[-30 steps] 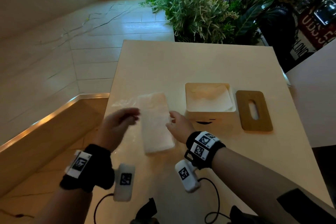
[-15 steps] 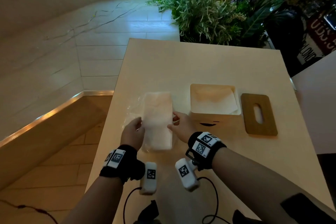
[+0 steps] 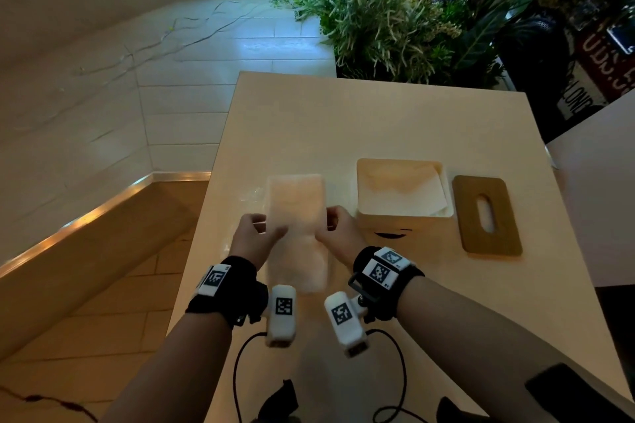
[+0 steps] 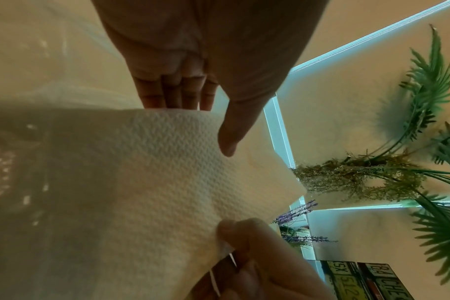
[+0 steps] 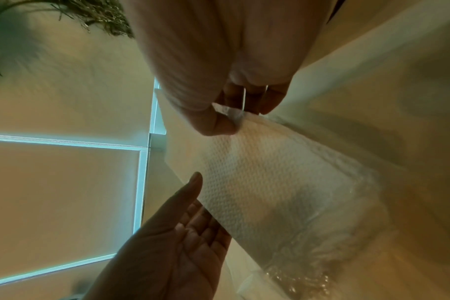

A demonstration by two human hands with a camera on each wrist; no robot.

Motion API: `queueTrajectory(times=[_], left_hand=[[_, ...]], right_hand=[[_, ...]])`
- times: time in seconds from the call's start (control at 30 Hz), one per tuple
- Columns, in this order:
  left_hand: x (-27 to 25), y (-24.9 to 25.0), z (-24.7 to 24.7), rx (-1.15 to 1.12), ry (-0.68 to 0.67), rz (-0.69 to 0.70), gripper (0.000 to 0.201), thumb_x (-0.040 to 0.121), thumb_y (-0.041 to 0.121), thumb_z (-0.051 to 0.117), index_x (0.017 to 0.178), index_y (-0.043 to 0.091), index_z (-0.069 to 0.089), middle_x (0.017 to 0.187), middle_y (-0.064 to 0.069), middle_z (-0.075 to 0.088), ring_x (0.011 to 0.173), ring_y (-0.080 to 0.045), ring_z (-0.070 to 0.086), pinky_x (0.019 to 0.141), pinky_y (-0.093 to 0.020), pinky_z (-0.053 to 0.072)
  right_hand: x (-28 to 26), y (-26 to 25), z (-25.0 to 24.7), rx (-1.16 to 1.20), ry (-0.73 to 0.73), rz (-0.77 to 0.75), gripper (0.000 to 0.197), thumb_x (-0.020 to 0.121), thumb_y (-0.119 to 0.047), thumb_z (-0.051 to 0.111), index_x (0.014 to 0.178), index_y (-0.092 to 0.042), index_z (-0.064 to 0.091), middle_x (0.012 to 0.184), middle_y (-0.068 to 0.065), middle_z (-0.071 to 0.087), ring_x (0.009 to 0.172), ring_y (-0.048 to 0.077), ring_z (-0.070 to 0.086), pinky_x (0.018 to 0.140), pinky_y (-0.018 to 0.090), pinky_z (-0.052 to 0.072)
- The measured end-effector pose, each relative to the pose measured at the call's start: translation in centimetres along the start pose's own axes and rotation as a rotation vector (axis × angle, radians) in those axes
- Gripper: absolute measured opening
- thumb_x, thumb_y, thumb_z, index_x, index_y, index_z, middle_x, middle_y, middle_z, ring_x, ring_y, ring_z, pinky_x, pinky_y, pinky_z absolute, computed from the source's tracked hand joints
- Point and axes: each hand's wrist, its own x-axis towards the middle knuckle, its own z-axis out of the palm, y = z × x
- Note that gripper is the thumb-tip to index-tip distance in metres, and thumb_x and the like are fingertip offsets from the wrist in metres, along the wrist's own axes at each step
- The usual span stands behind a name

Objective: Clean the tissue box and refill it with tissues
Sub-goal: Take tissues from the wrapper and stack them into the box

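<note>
A stack of white embossed tissues (image 3: 297, 227) in a clear plastic wrapper lies lengthwise between my hands near the table's front left. My left hand (image 3: 271, 232) holds its left edge, with the fingers (image 4: 177, 97) slipped underneath and the thumb over the top. On the opposite edge my right hand (image 3: 326, 227) pinches the wrapper between thumb (image 5: 213, 123) and fingers. The wooden tissue box (image 3: 402, 233) stands open just right of my right hand, with white tissue inside. Its brown slotted lid (image 3: 486, 215) lies flat to the right of the box.
The pale table (image 3: 343, 120) drops off to a tiled floor and a wooden step on the left. A large plant arrangement (image 3: 395, 10) stands beyond the far edge. A second tabletop (image 3: 598, 199) adjoins on the right. Cables hang below my wrists.
My left hand has come in from the left and taken the stack's left edge. The right hand has stayed on the right edge. The stack now lies straight.
</note>
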Motion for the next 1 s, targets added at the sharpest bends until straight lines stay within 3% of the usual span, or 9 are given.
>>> queueTrajectory(times=[0.1, 0.2, 0.4, 0.6, 0.7, 0.77, 0.87, 0.93, 1.0], left_hand=[[0.2, 0.1, 0.1, -0.078, -0.015, -0.008, 0.076, 0.072, 0.026, 0.075, 0.134, 0.010, 0.035, 0.114, -0.005, 0.051, 0.108, -0.026, 0.053, 0.097, -0.046, 0.046], [0.2, -0.1, 0.0, -0.087, -0.031, 0.054, 0.085, 0.062, 0.041, 0.078, 0.134, 0.016, 0.040, 0.124, -0.002, 0.056, 0.113, -0.023, 0.054, 0.097, -0.046, 0.047], [-0.9, 0.7, -0.4, -0.286, -0.180, 0.135, 0.032, 0.071, 0.008, 0.074, 0.101, 0.011, 0.063, 0.098, -0.013, 0.068, 0.095, -0.031, 0.063, 0.075, -0.036, 0.054], [-0.8, 0.3, -1.5, -0.347, -0.346, 0.252, 0.068, 0.055, 0.021, 0.077, 0.118, 0.005, 0.057, 0.111, -0.019, 0.066, 0.102, -0.030, 0.064, 0.082, -0.040, 0.055], [-1.2, 0.1, -1.9, -0.322, -0.374, 0.319, 0.066, 0.057, 0.022, 0.076, 0.118, 0.003, 0.057, 0.109, -0.013, 0.068, 0.102, -0.025, 0.065, 0.081, -0.035, 0.055], [-1.9, 0.1, -2.1, -0.299, -0.353, 0.368, 0.055, 0.057, 0.027, 0.075, 0.107, 0.009, 0.064, 0.097, -0.002, 0.074, 0.094, -0.016, 0.068, 0.075, -0.027, 0.056], [-3.0, 0.2, -2.4, -0.296, -0.309, 0.412, 0.047, 0.053, 0.037, 0.077, 0.096, 0.020, 0.067, 0.089, 0.009, 0.075, 0.086, -0.010, 0.069, 0.069, -0.021, 0.055], [-3.7, 0.5, -2.6, -0.305, -0.309, 0.416, 0.059, 0.045, 0.048, 0.084, 0.095, 0.022, 0.066, 0.088, 0.008, 0.075, 0.085, -0.010, 0.069, 0.068, -0.020, 0.055], [-4.3, 1.2, -3.0, -0.320, -0.334, 0.427, 0.065, 0.041, 0.056, 0.083, 0.095, 0.025, 0.065, 0.089, 0.009, 0.075, 0.084, -0.008, 0.069, 0.066, -0.019, 0.055]], right_hand=[[-0.5, -0.4, -0.2, 0.017, -0.046, -0.048, 0.031, 0.082, -0.004, 0.055, 0.112, -0.013, 0.054, 0.101, 0.005, 0.062, 0.094, 0.021, 0.060, 0.082, 0.033, 0.053], [-1.1, -0.7, -0.6, 0.055, -0.100, -0.090, 0.040, 0.080, 0.004, 0.052, 0.105, -0.027, 0.053, 0.095, -0.004, 0.062, 0.095, 0.018, 0.061, 0.085, 0.033, 0.054], [-1.3, -0.6, -0.8, 0.078, -0.111, -0.097, 0.044, 0.079, 0.001, 0.055, 0.116, -0.023, 0.050, 0.117, 0.007, 0.058, 0.110, 0.024, 0.056, 0.092, 0.041, 0.053], [-1.3, -0.9, -1.5, 0.219, -0.226, -0.075, 0.062, 0.075, -0.018, 0.076, 0.130, -0.019, 0.047, 0.128, 0.006, 0.060, 0.118, 0.018, 0.057, 0.098, 0.041, 0.050], [-2.1, -1.5, -2.3, 0.151, -0.285, -0.118, 0.043, 0.080, -0.008, 0.071, 0.121, -0.009, 0.057, 0.118, 0.011, 0.065, 0.106, 0.020, 0.064, 0.089, 0.027, 0.055], [-2.8, -1.6, -2.7, 0.117, -0.296, -0.183, 0.042, 0.083, -0.006, 0.068, 0.123, -0.006, 0.056, 0.116, 0.008, 0.065, 0.095, 0.005, 0.063, 0.079, 0.011, 0.052], [-3.6, -2.1, -2.5, 0.066, -0.229, -0.283, 0.039, 0.085, -0.004, 0.066, 0.122, -0.006, 0.055, 0.111, 0.003, 0.064, 0.083, -0.006, 0.060, 0.073, 0.001, 0.045], [-3.9, -2.6, -2.4, 0.092, -0.195, -0.304, 0.039, 0.085, -0.004, 0.066, 0.122, -0.008, 0.055, 0.111, 0.001, 0.062, 0.089, -0.002, 0.060, 0.079, 0.004, 0.047], [-4.1, -3.1, -2.4, 0.130, -0.178, -0.288, 0.035, 0.084, -0.006, 0.066, 0.118, -0.011, 0.058, 0.113, 0.006, 0.065, 0.100, 0.013, 0.063, 0.090, 0.024, 0.053]])
